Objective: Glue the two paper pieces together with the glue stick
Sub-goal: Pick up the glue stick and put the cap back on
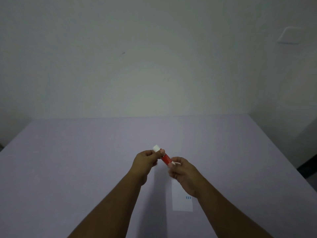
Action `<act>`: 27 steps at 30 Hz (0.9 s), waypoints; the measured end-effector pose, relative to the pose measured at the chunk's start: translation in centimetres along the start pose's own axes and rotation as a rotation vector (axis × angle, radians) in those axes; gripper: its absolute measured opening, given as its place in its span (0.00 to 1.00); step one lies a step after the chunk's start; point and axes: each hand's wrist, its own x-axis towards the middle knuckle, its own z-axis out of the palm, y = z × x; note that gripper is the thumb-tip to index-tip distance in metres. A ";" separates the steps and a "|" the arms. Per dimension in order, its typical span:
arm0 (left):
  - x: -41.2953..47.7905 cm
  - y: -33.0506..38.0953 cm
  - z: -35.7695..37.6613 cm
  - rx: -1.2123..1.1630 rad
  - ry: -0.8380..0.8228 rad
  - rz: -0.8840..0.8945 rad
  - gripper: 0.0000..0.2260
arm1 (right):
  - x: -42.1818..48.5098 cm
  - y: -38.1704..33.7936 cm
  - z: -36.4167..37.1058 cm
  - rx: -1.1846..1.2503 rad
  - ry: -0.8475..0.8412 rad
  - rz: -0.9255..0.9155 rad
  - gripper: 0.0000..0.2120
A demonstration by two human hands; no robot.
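I hold a red glue stick (165,157) with a white end (156,148) in the air above the table, tilted up to the left. My left hand (147,159) pinches its upper, white-ended part. My right hand (182,170) grips its lower end, where a small white part pokes out between the fingers. A white paper strip (181,201) with small blue marks lies flat on the table under my right wrist, partly hidden by it. I see no second paper piece apart from it.
The pale lilac table (85,160) stretches wide on all sides, with its far edge against a plain wall (154,57). A white wall plate (289,35) sits at the upper right. The table's right edge drops off to dark floor.
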 end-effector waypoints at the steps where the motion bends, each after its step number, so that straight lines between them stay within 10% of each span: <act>1: 0.1 0.0 -0.1 -0.004 -0.003 0.002 0.17 | 0.1 0.0 0.0 0.082 -0.018 0.044 0.08; 27: 0.0 1.2 0.3 0.046 0.005 -0.012 0.17 | 0.8 0.3 -0.3 -0.081 0.042 -0.059 0.08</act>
